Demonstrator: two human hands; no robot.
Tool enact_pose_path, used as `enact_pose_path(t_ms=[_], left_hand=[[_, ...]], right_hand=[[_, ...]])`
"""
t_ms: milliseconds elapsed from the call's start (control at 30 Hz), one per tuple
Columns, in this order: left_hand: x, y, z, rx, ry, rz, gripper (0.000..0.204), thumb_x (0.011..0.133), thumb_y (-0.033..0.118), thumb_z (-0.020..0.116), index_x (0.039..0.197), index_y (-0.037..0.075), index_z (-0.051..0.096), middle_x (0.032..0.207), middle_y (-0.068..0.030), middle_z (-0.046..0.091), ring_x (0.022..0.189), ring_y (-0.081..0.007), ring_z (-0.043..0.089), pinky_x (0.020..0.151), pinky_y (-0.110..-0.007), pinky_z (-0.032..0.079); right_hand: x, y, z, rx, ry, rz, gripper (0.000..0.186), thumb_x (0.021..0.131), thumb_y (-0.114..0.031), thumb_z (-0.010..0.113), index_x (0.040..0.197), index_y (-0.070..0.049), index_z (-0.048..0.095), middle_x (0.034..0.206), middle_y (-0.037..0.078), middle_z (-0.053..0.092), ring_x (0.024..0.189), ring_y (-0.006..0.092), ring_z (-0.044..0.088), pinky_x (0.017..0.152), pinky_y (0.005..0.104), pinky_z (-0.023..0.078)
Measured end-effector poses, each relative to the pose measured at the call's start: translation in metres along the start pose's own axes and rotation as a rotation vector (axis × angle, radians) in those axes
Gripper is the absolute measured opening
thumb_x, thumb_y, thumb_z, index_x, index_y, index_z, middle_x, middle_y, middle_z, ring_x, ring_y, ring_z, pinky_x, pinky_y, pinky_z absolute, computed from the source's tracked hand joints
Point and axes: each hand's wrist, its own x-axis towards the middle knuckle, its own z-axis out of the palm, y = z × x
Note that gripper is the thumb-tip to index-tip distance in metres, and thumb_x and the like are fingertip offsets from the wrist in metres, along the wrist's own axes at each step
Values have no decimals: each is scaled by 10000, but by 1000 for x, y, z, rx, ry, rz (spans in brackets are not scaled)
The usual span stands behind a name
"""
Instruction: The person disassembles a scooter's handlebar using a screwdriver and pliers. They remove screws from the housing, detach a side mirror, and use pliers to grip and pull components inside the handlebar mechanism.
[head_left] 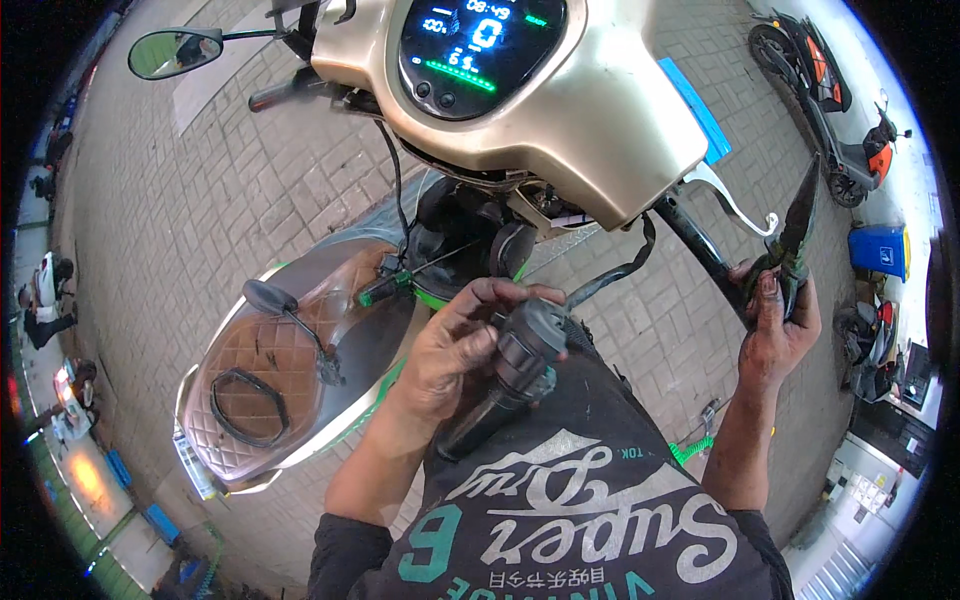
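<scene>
A: L hand (455,350) pose?
B: Raised, pinching blk grip (528,345) before shirt (600,420); R hand (780,315) clasps dk pointed item (798,225), bar (700,240) end.
A: Nearby?
B: Mirror (270,297), blk loop (236,432) on seat (345,285); loop nr left edge.

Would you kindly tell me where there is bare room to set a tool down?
The paving between the handlebar mirror and the quilted seat looks bare. The seat is crowded by a loose mirror and a black ring; near the gold cover, a cable and dark switch take up room.
</scene>
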Motion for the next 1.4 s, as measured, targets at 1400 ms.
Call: enact_pose_path(t_ms=[1400], left_hand=[[1, -4, 7, 103, 65, 101, 324, 823, 320, 600, 1009, 66, 520, 1169, -249, 487, 1084, -286, 497, 922, -359, 411]], right_hand=[[-1, 1, 1, -30, -22, -48, 149, 850, -73, 586, 932, 38, 530, 826, 99, 609, 766, 153, 585, 734, 289, 479]])
